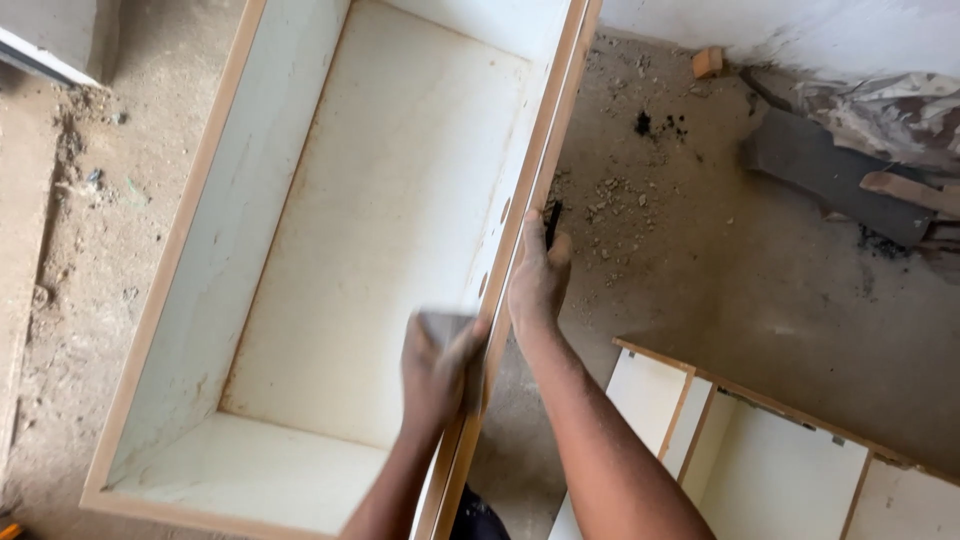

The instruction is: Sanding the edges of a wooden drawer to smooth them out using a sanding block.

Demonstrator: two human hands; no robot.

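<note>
A large open wooden box (pixel 215 190) with white inner panels and brown edges lies on the dusty floor. My left hand (pixel 438 365) is inside it, gripping a small grey sanding block (pixel 448 322) pressed against the right side panel (pixel 520 215); the hand is blurred. My right hand (pixel 538 280) rests on the outside of that same panel's top edge, holding a thin dark tool (pixel 552 222) against it. Small round holes show on the panel's inner face.
A second white, brown-edged cabinet piece (pixel 760 450) lies at the lower right. Rubble and dark debris (pixel 625 195) litter the concrete floor. Crumpled sheeting and a dark board (pixel 830 165) lie at the upper right by a white wall.
</note>
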